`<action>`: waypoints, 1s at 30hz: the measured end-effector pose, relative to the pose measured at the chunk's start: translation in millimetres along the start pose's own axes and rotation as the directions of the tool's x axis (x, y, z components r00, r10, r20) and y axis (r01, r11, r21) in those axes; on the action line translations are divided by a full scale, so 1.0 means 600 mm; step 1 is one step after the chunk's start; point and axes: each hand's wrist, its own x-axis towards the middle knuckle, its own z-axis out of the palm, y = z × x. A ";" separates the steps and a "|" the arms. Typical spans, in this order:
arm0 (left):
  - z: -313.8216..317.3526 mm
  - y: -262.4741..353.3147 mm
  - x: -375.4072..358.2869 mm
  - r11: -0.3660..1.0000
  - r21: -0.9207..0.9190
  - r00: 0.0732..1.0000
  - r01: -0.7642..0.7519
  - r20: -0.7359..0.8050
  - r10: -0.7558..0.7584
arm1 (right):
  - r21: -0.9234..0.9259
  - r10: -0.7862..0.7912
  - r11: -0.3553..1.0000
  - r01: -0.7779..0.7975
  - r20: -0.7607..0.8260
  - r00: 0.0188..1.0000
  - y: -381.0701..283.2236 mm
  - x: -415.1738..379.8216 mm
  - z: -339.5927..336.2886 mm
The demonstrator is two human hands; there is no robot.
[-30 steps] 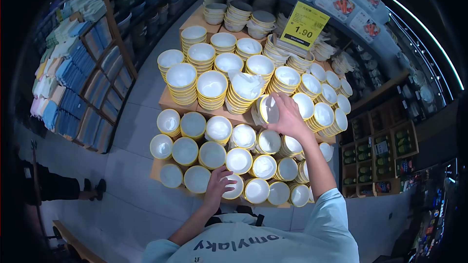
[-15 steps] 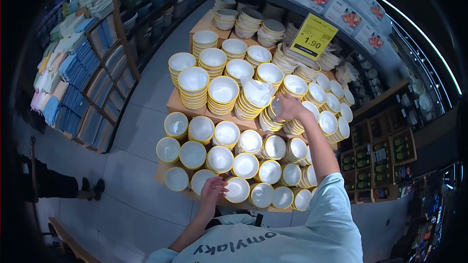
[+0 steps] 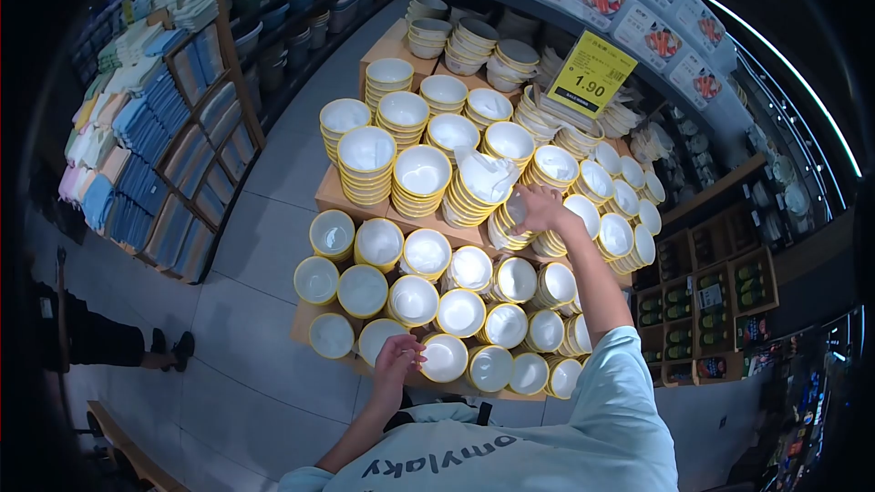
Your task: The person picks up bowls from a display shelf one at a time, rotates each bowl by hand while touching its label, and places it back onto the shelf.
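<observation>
Stacks of white bowls with yellow rims cover a two-level wooden display. On the upper level, my right hand (image 3: 541, 210) reaches over a stack, its fingers bent around the rim of the top bowl (image 3: 517, 210). That hand hides part of the bowl. A stack just left of it has crumpled white wrapping (image 3: 488, 176) in its top bowl. At the front edge of the lower level, my left hand (image 3: 398, 359) is beside a white bowl (image 3: 445, 358), fingers loosely bent and apart, with nothing visible in them.
A yellow price sign (image 3: 590, 75) stands at the back of the bowls. Folded towels (image 3: 146, 132) fill a shelf on the left. A person's legs (image 3: 109, 343) show at the far left. Wooden shelves with jars (image 3: 679, 314) stand on the right.
The view has shifted slightly, so the bowls and sign appear a little lower and further right. Both hands keep nearly the same positions by the same bowls.
</observation>
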 end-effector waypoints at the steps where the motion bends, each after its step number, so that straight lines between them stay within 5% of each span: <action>1: 0.000 -0.001 0.000 1.000 0.000 1.000 -0.002 0.000 0.002 | -0.013 0.004 1.000 -0.004 -0.010 1.000 0.000 0.001 0.002; 11: 0.008 -0.009 -0.002 1.000 0.022 1.000 0.018 -0.011 -0.018 | 0.037 0.000 0.999 0.001 -0.027 1.000 -0.002 -0.032 0.002; 13: 0.009 -0.012 -0.004 0.999 0.035 1.000 0.023 -0.014 -0.023 | 0.024 -0.052 0.998 0.061 -0.278 0.959 -0.004 -0.061 0.003; 14: 0.009 -0.014 -0.005 0.999 0.039 1.000 0.002 -0.014 -0.001 | 0.031 -0.045 0.998 0.056 -0.275 0.960 -0.004 -0.082 0.000; 17: 0.005 -0.025 0.000 0.997 0.064 0.999 -0.041 -0.024 0.042 | 0.259 -0.092 0.913 0.316 -0.624 0.776 -0.008 -0.171 -0.008; 18: 0.004 -0.030 0.000 0.995 0.081 0.997 -0.062 -0.042 0.066 | 0.264 -0.083 0.914 0.308 -0.622 0.779 -0.005 -0.196 0.008; 20: 0.006 -0.031 0.002 0.995 0.077 0.997 -0.064 -0.035 0.067 | 0.511 0.102 0.754 0.412 -0.712 0.695 0.011 -0.249 0.043; 23: 0.007 -0.039 0.008 0.994 0.091 0.998 -0.061 -0.019 0.063 | 0.524 0.288 0.814 0.252 -0.741 0.607 0.062 -0.284 0.160; 30: 0.033 -0.071 0.017 0.972 0.233 0.996 0.046 0.068 -0.063 | 0.625 0.542 0.771 -0.120 -0.547 0.637 0.108 -0.404 0.389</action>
